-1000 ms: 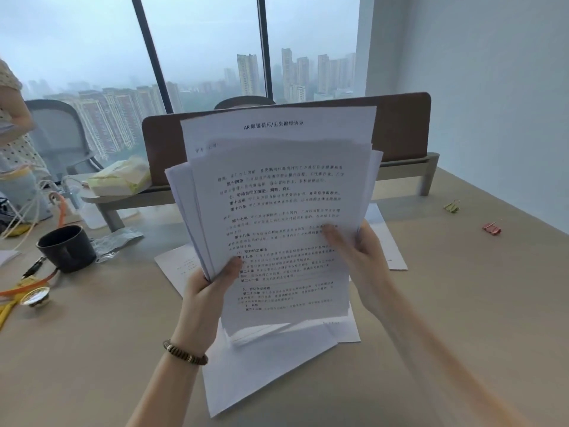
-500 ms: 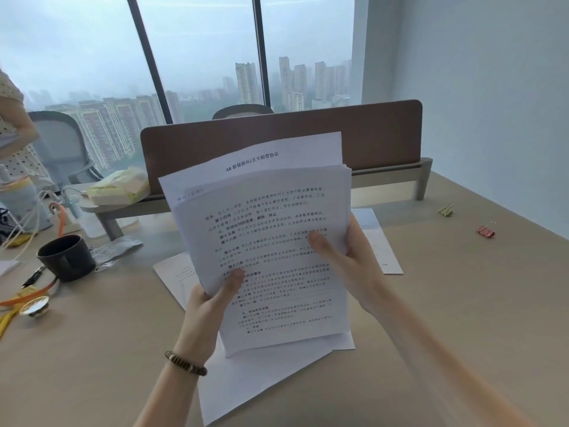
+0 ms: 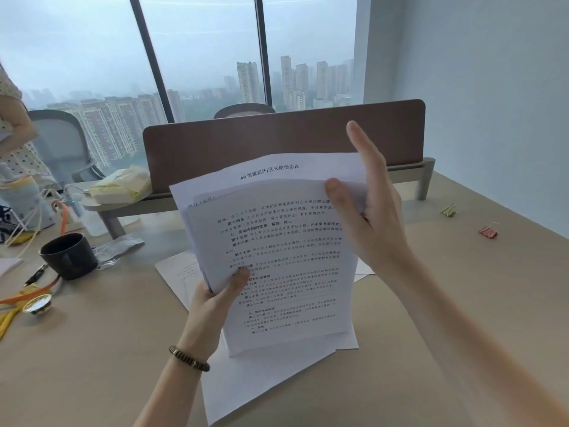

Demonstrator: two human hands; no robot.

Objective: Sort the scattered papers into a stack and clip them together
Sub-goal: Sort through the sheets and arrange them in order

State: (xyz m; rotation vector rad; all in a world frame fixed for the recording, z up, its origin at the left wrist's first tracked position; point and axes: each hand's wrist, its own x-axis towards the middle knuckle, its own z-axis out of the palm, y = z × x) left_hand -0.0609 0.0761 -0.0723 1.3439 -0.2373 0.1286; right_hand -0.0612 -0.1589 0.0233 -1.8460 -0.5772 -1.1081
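A sheaf of papers [image 3: 277, 241] is held upright above the desk [image 3: 462, 303], in front of the brown divider panel [image 3: 277, 140]. It is gripped at its lower left edge by the left hand [image 3: 212, 306], thumb on the printed face and fingers behind. The right hand [image 3: 369, 217] is laid against the upper right edge, thumb pressed on the front sheet, fingers straight and raised; nothing is clasped by it. More loose sheets [image 3: 261, 380] are left flat on the desk beneath. The sheaf is judged light, thin and floppy, its sheets slippery against each other and not yet squared, so a pinch near an edge with support from the opposite side is called for. Two binder clips, a yellow-green one [image 3: 449, 209] and a pink one [image 3: 489, 231], lie far right, well apart from the papers.
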